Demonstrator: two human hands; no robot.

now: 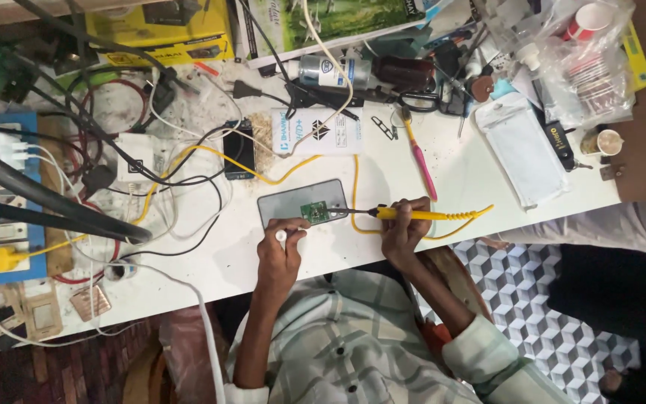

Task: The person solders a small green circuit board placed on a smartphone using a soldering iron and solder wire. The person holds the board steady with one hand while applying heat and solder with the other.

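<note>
A white tabletop (472,176) fills most of the frame, crowded along its upper edge and left side. At the far left lies a blue switchboard panel (1,194), crossed by 2 dark bars and a tangle of black, white and red wires. A yellow box (162,34) sits in the upper left of the frame, and a clear plastic pouch (521,150) lies at the upper right beside a small paper cup (605,141). Near the middle of the frame rests a grey rectangular plate (285,203), and on its right part sits a small green circuit board (314,212). A white flat packet (321,132) lies just above the plate, with a pink toothbrush-like tool (420,161) to its right. The right hand (404,224) is wrapped around the yellow handle of a soldering iron (405,214), whose dark tip reaches left to the circuit board; its yellow cable loops over the tabletop. The left hand (282,251), below the plate, pinches a small white piece (281,236) between thumb and fingers, just under the board. The person wears a pale checked shirt at the bottom of the frame.
</note>
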